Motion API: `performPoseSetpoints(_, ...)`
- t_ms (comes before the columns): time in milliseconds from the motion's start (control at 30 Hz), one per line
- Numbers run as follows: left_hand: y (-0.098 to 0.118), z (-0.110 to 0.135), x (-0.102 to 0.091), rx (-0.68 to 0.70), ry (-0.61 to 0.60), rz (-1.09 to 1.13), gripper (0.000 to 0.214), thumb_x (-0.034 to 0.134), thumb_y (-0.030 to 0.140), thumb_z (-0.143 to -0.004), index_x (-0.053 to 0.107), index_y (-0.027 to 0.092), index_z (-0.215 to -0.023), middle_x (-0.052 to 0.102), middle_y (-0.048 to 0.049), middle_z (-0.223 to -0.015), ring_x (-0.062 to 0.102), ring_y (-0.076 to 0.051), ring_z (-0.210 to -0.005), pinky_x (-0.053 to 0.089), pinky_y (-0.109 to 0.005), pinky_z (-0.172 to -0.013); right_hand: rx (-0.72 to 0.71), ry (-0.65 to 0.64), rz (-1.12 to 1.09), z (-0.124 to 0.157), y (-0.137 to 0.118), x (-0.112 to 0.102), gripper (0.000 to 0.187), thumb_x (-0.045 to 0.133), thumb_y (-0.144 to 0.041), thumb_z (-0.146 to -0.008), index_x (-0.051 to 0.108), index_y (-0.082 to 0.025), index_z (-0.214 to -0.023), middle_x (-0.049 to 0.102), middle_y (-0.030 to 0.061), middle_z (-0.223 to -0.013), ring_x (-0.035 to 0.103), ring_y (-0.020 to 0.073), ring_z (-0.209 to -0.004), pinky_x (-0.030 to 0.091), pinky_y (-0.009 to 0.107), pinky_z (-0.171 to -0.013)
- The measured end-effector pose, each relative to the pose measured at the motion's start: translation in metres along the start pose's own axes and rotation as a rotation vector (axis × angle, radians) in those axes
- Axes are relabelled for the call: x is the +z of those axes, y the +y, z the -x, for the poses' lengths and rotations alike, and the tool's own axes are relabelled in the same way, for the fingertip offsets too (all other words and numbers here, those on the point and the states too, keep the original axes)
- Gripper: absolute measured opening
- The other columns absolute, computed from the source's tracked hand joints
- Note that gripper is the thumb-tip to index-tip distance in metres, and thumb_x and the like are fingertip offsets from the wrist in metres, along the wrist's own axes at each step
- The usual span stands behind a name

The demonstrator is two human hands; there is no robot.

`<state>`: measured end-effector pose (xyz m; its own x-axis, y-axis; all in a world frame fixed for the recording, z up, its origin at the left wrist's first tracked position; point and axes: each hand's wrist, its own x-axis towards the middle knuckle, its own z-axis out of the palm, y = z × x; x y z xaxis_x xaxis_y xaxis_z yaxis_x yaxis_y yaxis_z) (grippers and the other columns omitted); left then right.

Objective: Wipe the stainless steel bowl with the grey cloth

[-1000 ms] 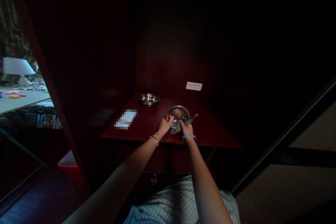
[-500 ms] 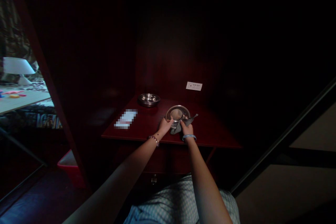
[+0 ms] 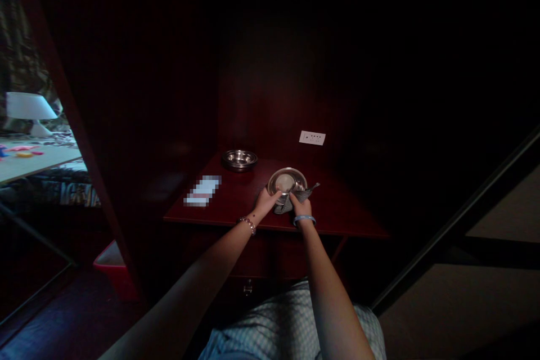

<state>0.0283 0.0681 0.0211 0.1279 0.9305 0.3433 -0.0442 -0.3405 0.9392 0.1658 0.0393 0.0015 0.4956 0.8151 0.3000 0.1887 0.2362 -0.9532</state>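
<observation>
Left hand (image 3: 266, 201): closed on the near rim of the bowl (image 3: 287, 180), propping it on edge so its inside faces the person.
Right hand (image 3: 297, 202): pinches a grey cloth (image 3: 310, 191) against the bowl's right rim.
Bowl: mid-table (image 3: 346, 208), towards the front; no contents show.
Second bowl (image 3: 239, 158): flat, back left, well apart; inside too dim to tell.

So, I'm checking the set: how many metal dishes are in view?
2. One metal dish sits at the table's back; the second dish is held by the left hand and the right hand with a cloth. Darkness may hide more.
</observation>
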Motion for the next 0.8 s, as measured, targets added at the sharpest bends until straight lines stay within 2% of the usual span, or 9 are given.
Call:
performPoseSetpoints(133,0.0015,0.0016,0.0021,0.019,-0.026,0.121,0.035,0.069,0.018,-0.068,0.06,0.012,-0.101,0.068,-0.0091,-0.101,0.063,-0.017,-0.092,0.048,-0.028,-0.085,0.028,0.043,-0.004,-0.0013,-0.0008,-0.0022,0.038,0.067,-0.04,-0.063,0.068,-0.011,-0.088,0.072,0.0118,-0.091,0.067,0.025,-0.091,0.053,0.031,-0.078)
performPoseSetpoints(267,0.002,0.0041,0.0052,0.069,-0.148,0.179,0.05,0.07,0.016,-0.067,0.054,0.012,-0.114,0.064,-0.011,-0.113,0.06,-0.017,-0.101,0.045,-0.031,-0.092,0.036,0.068,-0.006,-0.0015,-0.0021,-0.0039,0.041,0.067,-0.041,-0.063,0.068,-0.011,-0.09,0.072,0.012,-0.093,0.067,0.0246,-0.092,0.053,0.03,-0.08)
performPoseSetpoints(400,0.0006,0.0041,0.0061,0.136,-0.22,0.132,0.047,0.067,0.016,-0.068,0.054,0.012,-0.114,0.063,-0.0125,-0.116,0.058,-0.019,-0.106,0.041,-0.034,-0.098,0.048,0.079,-0.033,-0.001,-0.0026,-0.0036,0.041,0.068,-0.04,-0.062,0.069,-0.01,-0.091,0.072,0.0124,-0.093,0.067,0.0254,-0.091,0.053,0.031,-0.079)
performPoseSetpoints(533,-0.0016,0.002,0.0062,0.117,-0.185,0.09,0.039,0.06,0.011,-0.072,0.057,0.012,-0.11,0.065,-0.0112,-0.112,0.059,-0.02,-0.106,0.041,-0.035,-0.098,0.034,0.081,-0.02,-0.0012,-0.0021,-0.0031,0.041,0.069,-0.039,-0.061,0.069,-0.01,-0.09,0.072,0.0126,-0.092,0.067,0.0261,-0.091,0.052,0.032,-0.08)
performPoseSetpoints(800,0.0011,0.0019,0.0066,0.021,-0.08,0.085,0.029,0.053,0.008,-0.074,0.059,0.011,-0.102,0.068,-0.0092,-0.104,0.063,-0.017,-0.097,0.046,-0.029,-0.09,0.004,0.046,-0.01,0.0002,-0.002,-0.0025,0.042,0.067,-0.04,-0.064,0.068,-0.009,-0.091,0.071,0.0132,-0.095,0.066,0.026,-0.093,0.051,0.032,-0.081)
